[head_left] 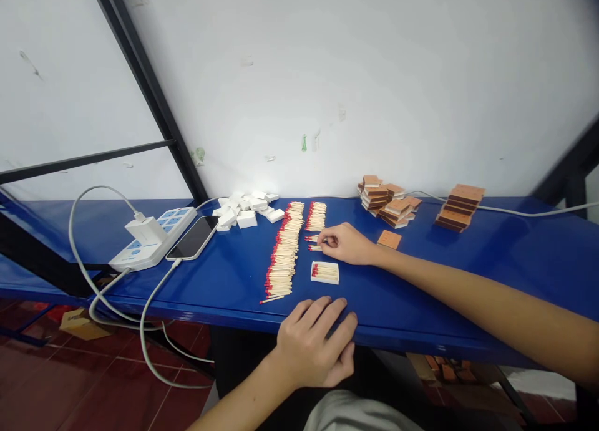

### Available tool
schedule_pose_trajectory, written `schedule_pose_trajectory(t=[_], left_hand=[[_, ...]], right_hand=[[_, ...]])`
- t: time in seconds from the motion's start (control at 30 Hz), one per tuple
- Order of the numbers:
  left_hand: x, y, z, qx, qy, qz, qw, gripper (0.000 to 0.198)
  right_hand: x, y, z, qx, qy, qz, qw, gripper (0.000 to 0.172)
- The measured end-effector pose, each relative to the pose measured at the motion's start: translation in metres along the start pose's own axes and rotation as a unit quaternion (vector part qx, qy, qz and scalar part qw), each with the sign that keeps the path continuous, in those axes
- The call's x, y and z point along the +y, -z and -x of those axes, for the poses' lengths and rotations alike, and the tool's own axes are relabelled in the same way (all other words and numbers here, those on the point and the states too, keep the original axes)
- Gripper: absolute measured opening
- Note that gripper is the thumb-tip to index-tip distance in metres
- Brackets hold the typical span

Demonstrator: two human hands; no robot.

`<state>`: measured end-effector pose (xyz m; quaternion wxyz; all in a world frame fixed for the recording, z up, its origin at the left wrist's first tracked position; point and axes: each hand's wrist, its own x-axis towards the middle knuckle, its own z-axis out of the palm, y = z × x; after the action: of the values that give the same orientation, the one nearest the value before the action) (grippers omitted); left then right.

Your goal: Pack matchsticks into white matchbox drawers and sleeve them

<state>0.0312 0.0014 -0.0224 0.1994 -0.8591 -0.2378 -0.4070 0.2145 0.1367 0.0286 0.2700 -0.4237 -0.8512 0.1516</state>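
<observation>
My right hand (349, 242) is closed in a pinch over a few red-tipped matches (314, 248) on the blue table; its fingertips partly hide them. Just below it lies a small white matchbox tray (324, 280) with several matches inside. Back down on the table's front edge rests my left hand (318, 340), fingers bent loosely and apart, holding nothing. A long row of matches (284, 250) lies left of the tray, and a shorter group of matches (317, 216) is above my right hand. One brown matchbox sleeve (389, 239) lies beside my right wrist.
Several white trays (246, 219) are heaped at the back left. Brown matchboxes (374, 197) are piled at the back right, with a leaning stack of brown sleeves (461, 208) farther right. A phone (193, 238) and power strip (154, 241) with cables occupy the left.
</observation>
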Motion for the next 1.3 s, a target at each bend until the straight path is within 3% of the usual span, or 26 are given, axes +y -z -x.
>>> schedule_pose_trajectory(t=[0.43,0.63,0.83,1.3], left_hand=[[0.0003,-0.0001,0.0003,0.0,0.003,-0.006,1.0,0.031],[0.0005,0.0,0.0003,-0.001,0.003,-0.002,1.0,0.032],[0.0006,0.0001,0.0001,0.001,0.004,-0.003,1.0,0.031],[-0.0003,-0.0001,-0.0006,0.007,-0.002,-0.005,1.0,0.03]], right_hand=[[-0.001,0.001,0.002,-0.01,0.038,-0.006,0.999,0.012],[0.0005,0.0004,0.001,0.049,-0.007,0.012,0.999,0.017],[-0.0031,0.0014,0.0002,0.02,-0.022,0.04,0.999,0.021],[-0.0048,0.0015,-0.0003,0.019,-0.046,0.06,0.997,0.018]])
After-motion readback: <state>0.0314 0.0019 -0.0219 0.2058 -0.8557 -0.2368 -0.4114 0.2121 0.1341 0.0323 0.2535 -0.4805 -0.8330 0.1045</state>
